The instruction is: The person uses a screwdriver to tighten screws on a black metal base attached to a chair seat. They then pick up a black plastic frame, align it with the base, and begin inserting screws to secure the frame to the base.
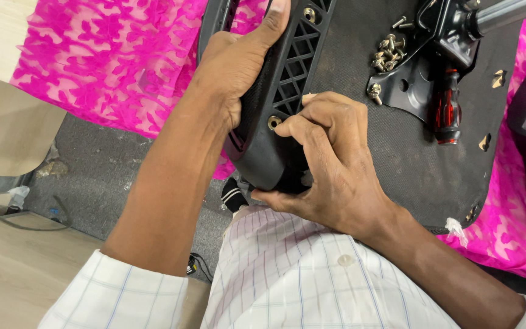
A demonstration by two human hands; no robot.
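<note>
- Left hand [235, 67]: closed around the outer edge of the black plastic armrest bracket [278, 109], thumb laid along its upper rim, palm against its side.
- Right hand [330, 164]: curled over the lower end of the same bracket, thumb under the rounded corner, fingertips [312, 100] pressed on the ribbed face just beside a brass-coloured screw [274, 122] seated in its hole. No tool is held in this hand.
- Armrest bracket: stands on edge against the left side of the black seat underside [385, 146]; its lattice ribbing faces up, and a second screw hole [309, 14] shows near the top end.
- Seat underside: lies flat, upside down, on pink patterned fabric [111, 67].
- Loose screws [388, 52]: a small heap on the seat underside, near the metal mounting plate [412, 85] of the seat mechanism.
- Screwdriver [447, 113]: red translucent handle, lies on the seat underside just beside the plate, well apart from both hands.
- Grey mat [92, 176]: lies beneath the fabric, on a light wooden floor [19, 268].
- Sleeves: white checked shirt cuffs pushed up both forearms.
</note>
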